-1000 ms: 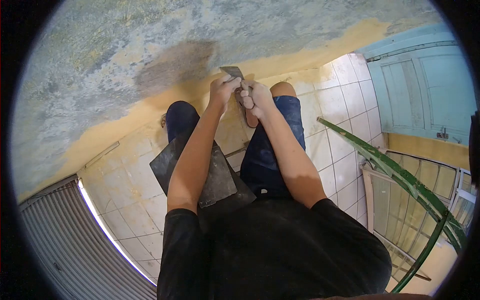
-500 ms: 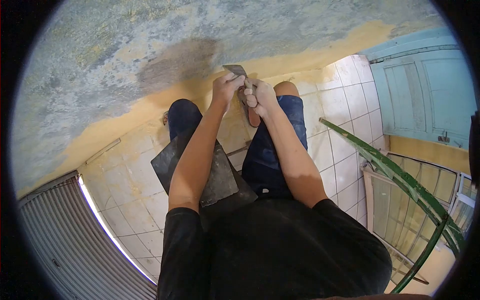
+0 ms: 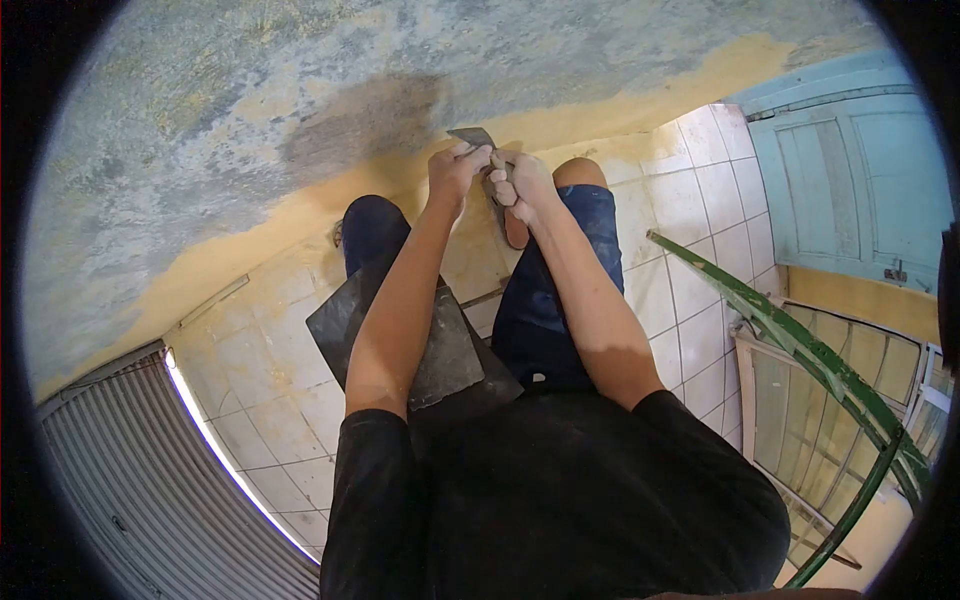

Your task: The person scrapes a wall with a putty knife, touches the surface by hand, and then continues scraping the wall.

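In front of the wall, my two hands are close together over the gap between my knees. My right hand [image 3: 527, 186] is closed, its fingers wrapped around the handle end of a putty knife. The thin grey blade of the putty knife [image 3: 470, 135] sticks out past my fingertips toward the wall. My left hand [image 3: 457, 176] pinches near the base of the blade, its fingers pale with dust. Under my left forearm, a black board [image 3: 335, 318] lies across my lap, with a worn grey flat piece [image 3: 450, 362] on top.
The wall [image 3: 230, 130] ahead has patchy grey and yellow paint and a damp brown patch [image 3: 365, 125]. White tiles [image 3: 690, 290] cover the floor. A curved green metal bar [image 3: 770, 315] rises at right, near a blue door [image 3: 850, 180] and framed panes [image 3: 830, 390]. A corrugated shutter [image 3: 170, 480] stands at left.
The hands keep nearly the same pose on the putty knife. The whole view has shifted slightly, with my body and surroundings appearing a little farther right.
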Motion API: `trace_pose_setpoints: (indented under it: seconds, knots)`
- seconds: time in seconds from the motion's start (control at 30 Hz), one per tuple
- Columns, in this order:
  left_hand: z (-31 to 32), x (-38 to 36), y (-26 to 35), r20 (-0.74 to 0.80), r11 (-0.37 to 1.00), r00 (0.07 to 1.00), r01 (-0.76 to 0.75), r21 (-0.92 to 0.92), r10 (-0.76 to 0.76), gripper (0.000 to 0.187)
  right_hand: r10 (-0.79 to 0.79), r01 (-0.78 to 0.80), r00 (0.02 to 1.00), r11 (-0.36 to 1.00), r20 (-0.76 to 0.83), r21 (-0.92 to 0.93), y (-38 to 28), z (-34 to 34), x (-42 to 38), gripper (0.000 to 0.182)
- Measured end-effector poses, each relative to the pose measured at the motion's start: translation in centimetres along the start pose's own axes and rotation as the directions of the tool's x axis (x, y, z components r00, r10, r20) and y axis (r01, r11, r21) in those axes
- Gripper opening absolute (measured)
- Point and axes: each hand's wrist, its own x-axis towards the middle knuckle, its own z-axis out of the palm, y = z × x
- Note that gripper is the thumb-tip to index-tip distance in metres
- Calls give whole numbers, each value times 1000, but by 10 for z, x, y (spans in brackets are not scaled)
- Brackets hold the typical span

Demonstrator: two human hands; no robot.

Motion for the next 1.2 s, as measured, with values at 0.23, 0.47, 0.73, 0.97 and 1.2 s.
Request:
trace_pose_setpoints:
  seconds: [0.23, 0.47, 0.73, 0.97, 1.2]
  knots:
    - [4, -1, -2, -56, 999, 998, 16, 28, -15, 16, -2, 0, 998, 1000, -68, -21, 0, 5, -10, 17]
    - [3, 0, 6, -38, 999, 999, -2, 39, 4, 14, 22, -22, 1000, 998, -8, 55, -1, 0, -9, 16]
    - [-1, 7, -9, -125, 996, 992, 18, 87, -7, 15, -20, 20, 1000, 997, 3, 72, 10, 1, -1, 20]
    - [-14, 17, -30, -111, 995, 994, 14, 100, -3, 18, -87, 87, 996, 996, -5, 0, 24, 0, 3, 18]
    - [-3, -4, 7, 1, 995, 999, -54, 80, 54, 21, -117, 130, 980, 989, -159, 77, 12, 15, -18, 18]
